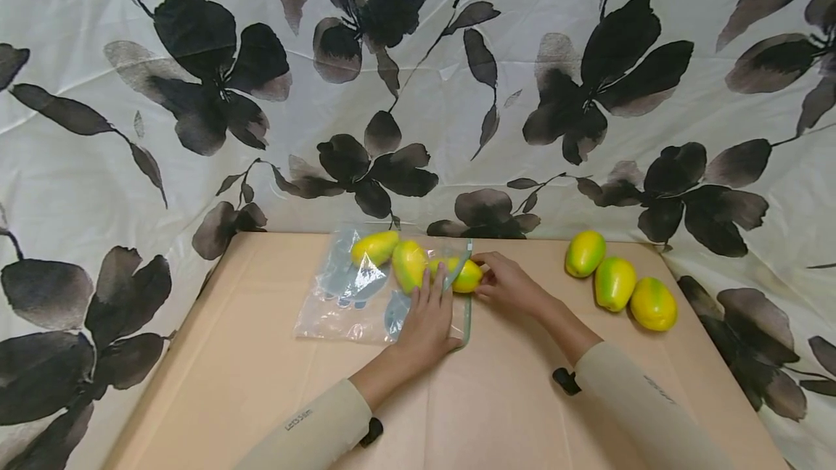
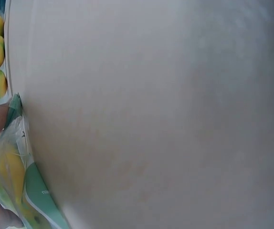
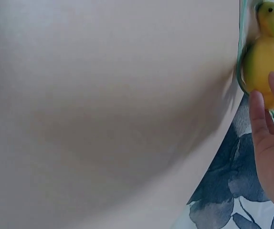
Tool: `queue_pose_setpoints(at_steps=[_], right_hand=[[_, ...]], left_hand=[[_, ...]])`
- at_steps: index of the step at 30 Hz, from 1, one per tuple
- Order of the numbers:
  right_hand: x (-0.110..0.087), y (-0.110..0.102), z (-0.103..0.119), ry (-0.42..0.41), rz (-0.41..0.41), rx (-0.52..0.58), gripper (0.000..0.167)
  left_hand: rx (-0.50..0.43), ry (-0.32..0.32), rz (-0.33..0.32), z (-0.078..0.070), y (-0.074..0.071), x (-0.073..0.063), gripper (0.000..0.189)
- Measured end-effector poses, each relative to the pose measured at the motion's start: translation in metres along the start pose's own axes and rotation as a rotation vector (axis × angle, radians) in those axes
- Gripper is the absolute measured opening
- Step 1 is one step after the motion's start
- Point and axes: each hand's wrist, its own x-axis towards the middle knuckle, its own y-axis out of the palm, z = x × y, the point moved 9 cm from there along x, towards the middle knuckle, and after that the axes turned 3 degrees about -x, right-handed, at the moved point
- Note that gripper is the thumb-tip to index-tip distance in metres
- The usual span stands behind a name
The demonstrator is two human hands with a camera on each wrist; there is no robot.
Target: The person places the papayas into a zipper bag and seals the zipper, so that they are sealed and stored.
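A clear zip bag (image 1: 339,310) with a blue-grey print lies flat at the table's far middle. Two yellow-green mangoes (image 1: 374,247) show through its plastic. Another mango (image 1: 466,275) lies across the bag's mouth, partly behind the greenish seal strip. My right hand (image 1: 512,285) pinches this mango's outer end with thumb and fingertips; the right wrist view also shows the held mango (image 3: 266,62). My left hand (image 1: 424,318) reaches over the bag near its mouth, fingertips at the lifted strip, thumb by the near corner. In the left wrist view, its fingers grip the bag (image 2: 34,191) around a mango.
Three more mangoes (image 1: 615,283) sit in a slanting row at the table's far right. The tan tabletop (image 1: 496,405) ends against a white cloth (image 1: 457,122) printed with dark flowers, which hangs behind and along both sides.
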Motion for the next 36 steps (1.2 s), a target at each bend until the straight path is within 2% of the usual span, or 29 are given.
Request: queue_pose_setpoints(at_steps=[5, 10, 16, 20, 29, 36], right_hand=[[0.006, 0.005, 0.001, 0.019, -0.007, 0.044, 0.051], [0.011, 0.008, -0.002, 0.069, -0.063, 0.052, 0.041], [0.019, 0.003, -0.003, 0.075, -0.178, -0.020, 0.035], [0.020, 0.002, -0.003, 0.083, -0.203, -0.038, 0.037], [0.006, -0.005, -0.010, 0.169, -0.153, -0.018, 0.043], [-0.016, -0.025, -0.012, 0.181, -0.167, -0.045, 0.053]], left_hand=[[0.011, 0.002, -0.010, 0.000, -0.001, 0.000, 0.116], [0.018, 0.008, -0.014, 0.000, 0.000, 0.000, 0.117], [0.033, 0.017, -0.021, 0.000, -0.001, 0.000, 0.118], [0.032, 0.017, -0.016, 0.000, 0.000, 0.000, 0.121], [0.030, 0.012, -0.011, 0.001, 0.003, 0.000, 0.122], [0.023, 0.009, -0.003, 0.002, 0.004, -0.002, 0.120]])
